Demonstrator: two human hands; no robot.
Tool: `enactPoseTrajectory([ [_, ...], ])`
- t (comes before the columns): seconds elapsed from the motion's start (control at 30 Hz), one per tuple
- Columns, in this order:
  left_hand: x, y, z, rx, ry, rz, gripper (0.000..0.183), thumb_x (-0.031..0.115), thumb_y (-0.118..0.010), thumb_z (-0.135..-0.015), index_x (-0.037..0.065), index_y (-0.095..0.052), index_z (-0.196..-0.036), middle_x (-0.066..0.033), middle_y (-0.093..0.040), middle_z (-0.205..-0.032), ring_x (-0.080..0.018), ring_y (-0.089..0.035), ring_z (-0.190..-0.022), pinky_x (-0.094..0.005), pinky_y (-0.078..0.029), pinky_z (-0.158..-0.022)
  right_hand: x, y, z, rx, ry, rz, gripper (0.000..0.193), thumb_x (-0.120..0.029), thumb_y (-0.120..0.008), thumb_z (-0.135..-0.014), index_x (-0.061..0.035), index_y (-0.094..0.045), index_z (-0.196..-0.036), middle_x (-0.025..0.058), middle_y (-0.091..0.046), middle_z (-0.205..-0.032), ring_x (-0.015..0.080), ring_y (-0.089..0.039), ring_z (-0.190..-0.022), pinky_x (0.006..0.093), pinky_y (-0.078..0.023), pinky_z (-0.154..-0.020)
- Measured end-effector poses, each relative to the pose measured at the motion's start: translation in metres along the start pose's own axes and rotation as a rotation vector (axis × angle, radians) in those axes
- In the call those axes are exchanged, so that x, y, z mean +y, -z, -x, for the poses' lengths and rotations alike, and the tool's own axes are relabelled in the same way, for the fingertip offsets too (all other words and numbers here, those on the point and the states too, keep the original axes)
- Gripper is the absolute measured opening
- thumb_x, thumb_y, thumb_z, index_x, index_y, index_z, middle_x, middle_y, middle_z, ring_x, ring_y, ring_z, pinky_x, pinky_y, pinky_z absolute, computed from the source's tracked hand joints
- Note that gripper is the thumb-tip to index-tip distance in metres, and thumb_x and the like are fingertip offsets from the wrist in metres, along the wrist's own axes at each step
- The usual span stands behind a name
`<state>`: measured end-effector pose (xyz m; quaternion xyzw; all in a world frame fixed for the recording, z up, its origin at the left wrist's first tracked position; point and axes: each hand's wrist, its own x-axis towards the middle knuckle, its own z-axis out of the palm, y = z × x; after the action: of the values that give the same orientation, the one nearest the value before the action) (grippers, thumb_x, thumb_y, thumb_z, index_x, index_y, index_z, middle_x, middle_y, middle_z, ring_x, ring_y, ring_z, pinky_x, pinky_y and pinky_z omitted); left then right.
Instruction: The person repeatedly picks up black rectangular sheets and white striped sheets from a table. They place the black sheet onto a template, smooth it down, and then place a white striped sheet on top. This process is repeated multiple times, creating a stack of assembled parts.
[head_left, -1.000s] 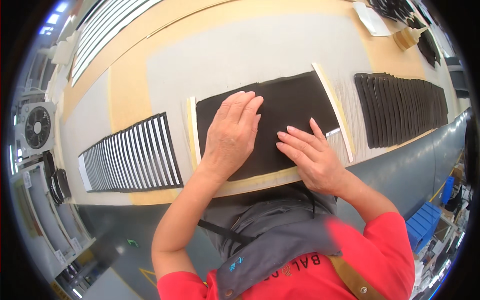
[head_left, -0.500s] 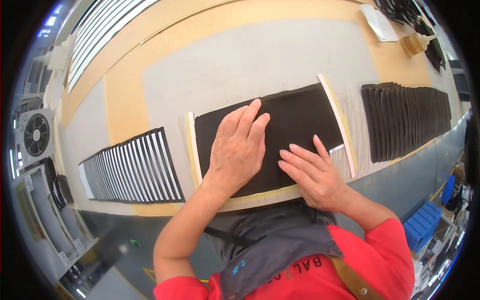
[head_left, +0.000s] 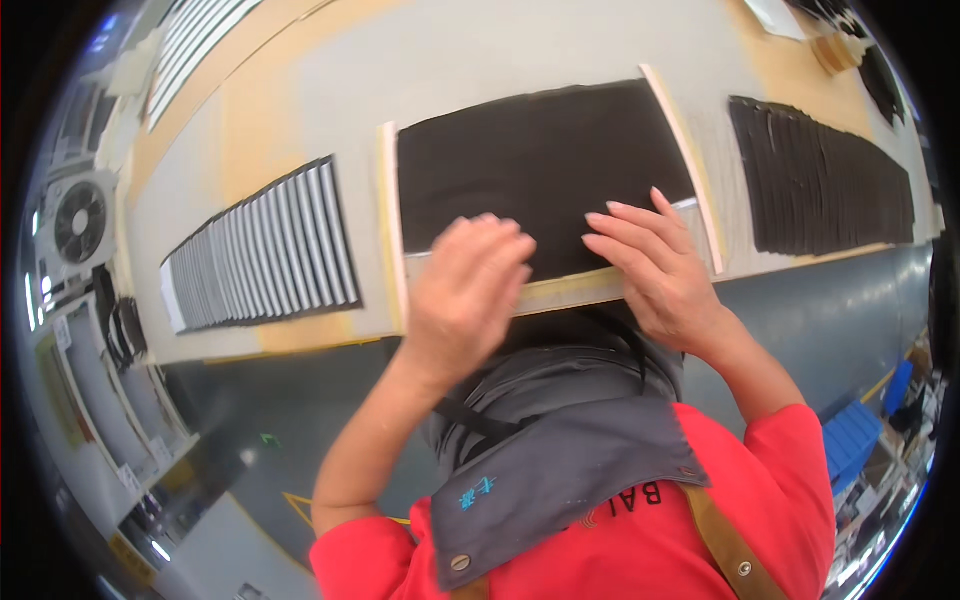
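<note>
A black sheet [head_left: 530, 150] of thin, flexible material lies at the near side of the table between two pale upright strips [head_left: 393, 220] [head_left: 683, 160]. My left hand [head_left: 465, 295], blurred by motion, is over its near left corner with the fingers slightly bent and nothing visible in them. By the near right part of the sheet is my right hand [head_left: 660, 265], its fingers stretched and apart, holding nothing. A narrow silvery strip [head_left: 686, 204] shows beside the right fingertips. Whether either hand touches the sheet I cannot tell.
On the left lies a fanned row of black pieces with white bands [head_left: 270, 250]. A row of overlapping black pieces [head_left: 825, 185] lies on the right. A bottle [head_left: 838, 52] and a white sheet [head_left: 775, 18] are at the far right. A fan [head_left: 82, 222] stands left of the table.
Both hands have drawn back toward the near edge of the black sheet; the left moved off its middle. The whole table sits higher in view.
</note>
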<state>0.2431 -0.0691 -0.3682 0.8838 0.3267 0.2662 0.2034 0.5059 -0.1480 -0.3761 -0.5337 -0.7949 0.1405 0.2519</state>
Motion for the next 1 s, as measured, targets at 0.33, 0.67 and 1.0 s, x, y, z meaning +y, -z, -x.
enactPoseTrajectory([
  [0.33,0.018,-0.020,0.024,0.084,-0.060,-0.074,0.029,0.004,-0.082,-0.083,0.003,-0.074,-0.112,-0.0091,-0.072,-0.112,-0.0292,-0.069,-0.106,-0.0395,-0.060,-0.089,-0.008,-0.010,0.011,0.033,0.044,0.061,0.048,0.005,-0.064,-0.083,-0.0077,-0.071,-0.129,0.0057,-0.067,-0.132,0.0272,-0.059,-0.130,0.0551,-0.036,-0.123],
  [0.67,0.016,-0.012,0.013,-0.015,-0.156,-0.149,0.026,0.007,-0.082,-0.084,0.002,-0.074,-0.108,-0.0082,-0.072,-0.108,-0.0273,-0.070,-0.101,-0.0373,-0.061,-0.084,-0.004,-0.016,0.016,0.073,0.100,0.103,0.043,-0.002,-0.072,-0.085,-0.0120,-0.073,-0.126,0.0011,-0.067,-0.130,0.0243,-0.060,-0.128,0.0539,-0.035,-0.123],
  [1.0,0.014,-0.009,0.001,-0.106,-0.314,-0.343,0.025,0.005,-0.080,-0.081,0.001,-0.073,-0.105,-0.0062,-0.071,-0.100,-0.0219,-0.071,-0.089,-0.0336,-0.061,-0.076,-0.002,-0.019,0.017,0.095,0.125,0.115,0.037,-0.004,-0.073,-0.087,-0.0128,-0.074,-0.123,0.0004,-0.067,-0.126,0.0227,-0.061,-0.126,0.0538,-0.035,-0.123],
])
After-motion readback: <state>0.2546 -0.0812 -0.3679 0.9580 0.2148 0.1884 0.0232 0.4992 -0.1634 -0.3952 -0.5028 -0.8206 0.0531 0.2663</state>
